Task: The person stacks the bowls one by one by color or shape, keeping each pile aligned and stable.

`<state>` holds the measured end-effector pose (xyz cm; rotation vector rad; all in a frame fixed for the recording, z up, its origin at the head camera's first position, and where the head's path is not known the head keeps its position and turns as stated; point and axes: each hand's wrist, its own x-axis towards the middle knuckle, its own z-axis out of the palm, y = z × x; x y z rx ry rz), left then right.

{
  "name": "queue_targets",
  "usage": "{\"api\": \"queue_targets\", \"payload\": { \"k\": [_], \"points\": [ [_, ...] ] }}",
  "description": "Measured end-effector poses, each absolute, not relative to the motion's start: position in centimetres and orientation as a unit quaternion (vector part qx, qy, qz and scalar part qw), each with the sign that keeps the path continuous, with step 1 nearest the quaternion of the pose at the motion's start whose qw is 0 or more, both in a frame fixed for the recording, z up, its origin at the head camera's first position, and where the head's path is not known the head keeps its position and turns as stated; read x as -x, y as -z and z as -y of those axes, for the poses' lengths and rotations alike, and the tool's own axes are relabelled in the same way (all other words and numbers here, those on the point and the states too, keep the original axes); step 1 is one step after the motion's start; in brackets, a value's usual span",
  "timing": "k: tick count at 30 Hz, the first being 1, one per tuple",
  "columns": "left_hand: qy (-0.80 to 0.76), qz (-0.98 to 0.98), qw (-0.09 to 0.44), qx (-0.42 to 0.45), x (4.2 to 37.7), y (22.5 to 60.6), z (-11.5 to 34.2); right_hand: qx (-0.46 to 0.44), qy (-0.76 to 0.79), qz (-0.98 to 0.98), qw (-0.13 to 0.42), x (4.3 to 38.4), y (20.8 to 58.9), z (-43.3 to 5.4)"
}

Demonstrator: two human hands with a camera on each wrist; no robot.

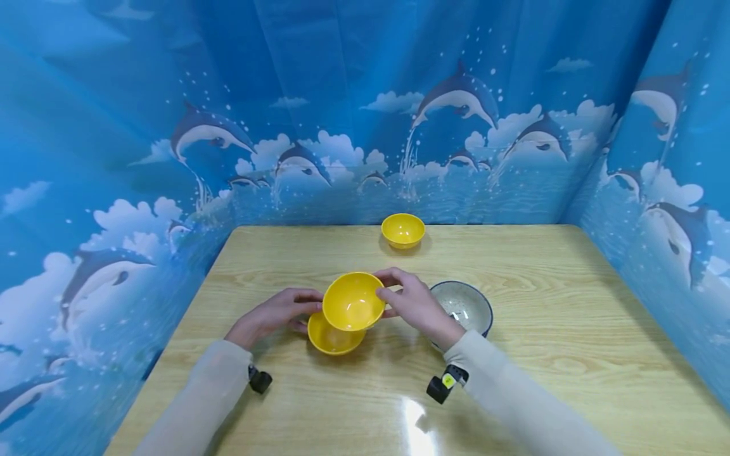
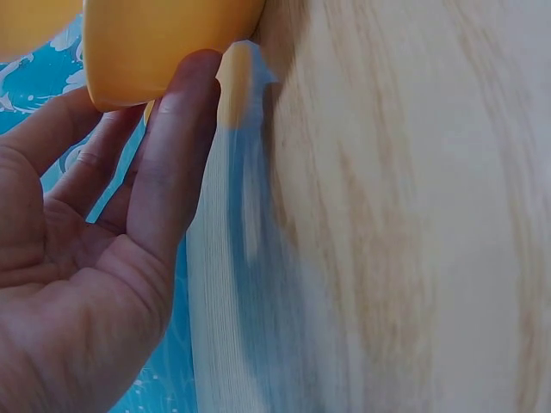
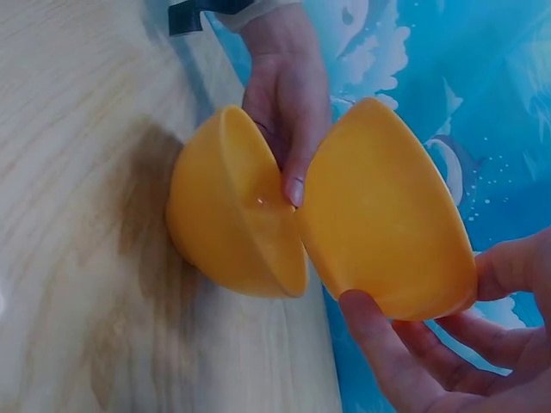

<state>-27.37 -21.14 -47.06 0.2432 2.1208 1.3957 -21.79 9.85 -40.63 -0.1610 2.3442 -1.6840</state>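
In the head view my right hand (image 1: 416,301) holds a yellow bowl (image 1: 353,303) by its right side, tipped so its inside shows. Below it, partly covered, is a second yellow bowl (image 1: 335,341), its base at the wooden tabletop. My left hand (image 1: 285,313) grips this lower bowl at its left rim, fingers spread around the edge. The right wrist view has the lower bowl (image 3: 228,206) beside the raised bowl (image 3: 387,215), their rims meeting near a left fingertip. There, the fingers (image 3: 370,323) of my right hand pinch the raised bowl's wall.
A third yellow bowl (image 1: 403,230) stands near the table's back edge. A grey bowl with a dark rim (image 1: 470,304) sits to the right, partly behind my right wrist. The wooden table (image 1: 547,380) is bordered by a blue dolphin curtain (image 1: 342,76).
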Motion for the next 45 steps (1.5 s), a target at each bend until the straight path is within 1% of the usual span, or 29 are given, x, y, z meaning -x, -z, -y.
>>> {"api": "queue_targets", "payload": {
  "k": [12, 23, 31, 35, 45],
  "points": [
    [-0.524, -0.793, 0.293, -0.101, 27.5, 47.4, 21.4, 0.056, 0.583, -0.803, 0.113, 21.4, 42.4, -8.1],
    [-0.528, -0.788, 0.297, -0.105, 27.3, 47.3, 21.4, 0.069, 0.583, -0.804, 0.098, 21.3, 44.1, -7.4],
    [-0.532, -0.787, 0.298, -0.094, 27.2, 47.3, 21.4, 0.112, 0.499, -0.857, 0.062, 21.1, 45.0, -6.7],
    [-0.534, -0.787, 0.296, -0.086, 27.1, 47.2, 21.3, 0.129, 0.46, -0.876, 0.06, 20.9, 45.1, -6.5],
    [-0.542, -0.784, 0.291, -0.082, 27.1, 47.2, 21.3, 0.142, 0.436, -0.888, 0.036, 20.6, 45.6, -6.3]
  ]
}}
